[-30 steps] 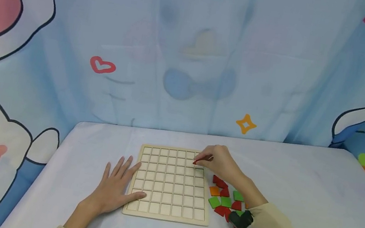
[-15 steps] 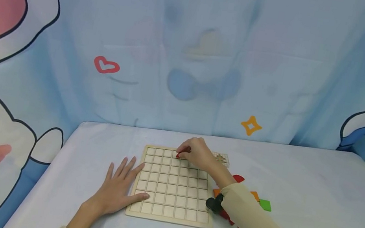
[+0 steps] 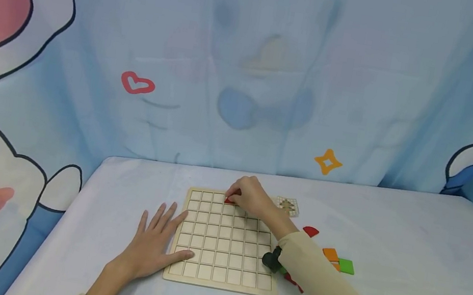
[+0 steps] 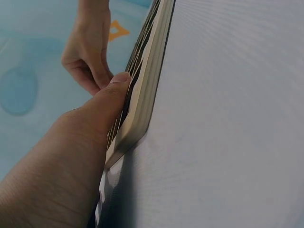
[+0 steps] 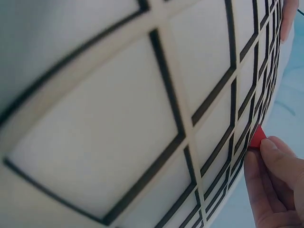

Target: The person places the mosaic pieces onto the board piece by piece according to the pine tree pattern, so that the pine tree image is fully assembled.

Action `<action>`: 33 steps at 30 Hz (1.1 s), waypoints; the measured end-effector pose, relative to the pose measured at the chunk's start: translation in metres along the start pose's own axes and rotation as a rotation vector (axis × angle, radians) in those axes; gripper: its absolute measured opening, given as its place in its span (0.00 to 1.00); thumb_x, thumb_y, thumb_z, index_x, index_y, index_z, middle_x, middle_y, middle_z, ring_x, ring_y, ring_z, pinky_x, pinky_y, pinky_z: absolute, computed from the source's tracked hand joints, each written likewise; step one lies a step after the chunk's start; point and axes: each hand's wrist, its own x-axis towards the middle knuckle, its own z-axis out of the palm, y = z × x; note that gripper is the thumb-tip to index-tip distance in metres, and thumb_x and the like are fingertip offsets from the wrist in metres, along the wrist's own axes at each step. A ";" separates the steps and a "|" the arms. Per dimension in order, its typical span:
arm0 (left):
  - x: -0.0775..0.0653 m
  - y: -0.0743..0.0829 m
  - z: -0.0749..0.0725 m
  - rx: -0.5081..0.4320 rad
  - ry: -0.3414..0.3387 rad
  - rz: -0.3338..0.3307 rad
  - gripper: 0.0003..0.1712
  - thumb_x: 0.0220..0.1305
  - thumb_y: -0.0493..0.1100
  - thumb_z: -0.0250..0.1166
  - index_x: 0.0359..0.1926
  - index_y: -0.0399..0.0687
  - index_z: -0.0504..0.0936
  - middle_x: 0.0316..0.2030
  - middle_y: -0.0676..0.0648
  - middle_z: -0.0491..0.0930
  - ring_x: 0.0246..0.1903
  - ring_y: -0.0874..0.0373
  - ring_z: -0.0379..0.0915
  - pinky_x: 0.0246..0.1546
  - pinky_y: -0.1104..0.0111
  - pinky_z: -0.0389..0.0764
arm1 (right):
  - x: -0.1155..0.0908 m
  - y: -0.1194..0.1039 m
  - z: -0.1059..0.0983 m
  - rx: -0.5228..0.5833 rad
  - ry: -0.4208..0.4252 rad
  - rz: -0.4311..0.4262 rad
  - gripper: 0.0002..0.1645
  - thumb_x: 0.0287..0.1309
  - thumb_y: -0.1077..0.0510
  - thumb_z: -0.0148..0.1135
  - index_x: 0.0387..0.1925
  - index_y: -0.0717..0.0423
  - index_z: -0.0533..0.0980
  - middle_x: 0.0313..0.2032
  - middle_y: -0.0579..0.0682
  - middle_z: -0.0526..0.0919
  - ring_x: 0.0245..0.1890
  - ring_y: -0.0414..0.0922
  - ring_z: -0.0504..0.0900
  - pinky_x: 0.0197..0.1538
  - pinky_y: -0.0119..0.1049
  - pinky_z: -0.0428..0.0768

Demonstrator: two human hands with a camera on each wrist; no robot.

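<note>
A square wooden board (image 3: 221, 258) with a grid of shallow cells lies on the white-covered table. With spread fingers, my left hand (image 3: 149, 244) rests at its left side, the thumb lying over the edge in the left wrist view. My right hand (image 3: 249, 196) pinches a small red flat piece (image 5: 258, 137) between thumb and fingers. That piece meets the board's surface in the far row, around the middle, and looks tilted in the right wrist view. Fingers hide part of it in the head view.
A small patterned card (image 3: 288, 206) lies by the board's far right corner. Right of the board are loose pieces: a red one (image 3: 310, 231), an orange one (image 3: 331, 254) and a green one (image 3: 346, 266). More sit partly under the right sleeve (image 3: 313, 278). A printed curtain (image 3: 175, 122) hangs behind the table.
My right hand has moved left along the board's far row with the red piece, then lowered slightly there. The card has come into view behind it. My left hand stays at the board's left side.
</note>
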 end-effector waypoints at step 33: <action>0.000 0.000 0.000 0.016 0.013 0.003 0.55 0.68 0.74 0.60 0.85 0.55 0.52 0.84 0.41 0.42 0.82 0.39 0.29 0.75 0.33 0.29 | 0.007 -0.012 -0.005 -0.174 -0.123 -0.063 0.09 0.65 0.75 0.65 0.38 0.65 0.89 0.43 0.59 0.90 0.48 0.54 0.88 0.46 0.33 0.87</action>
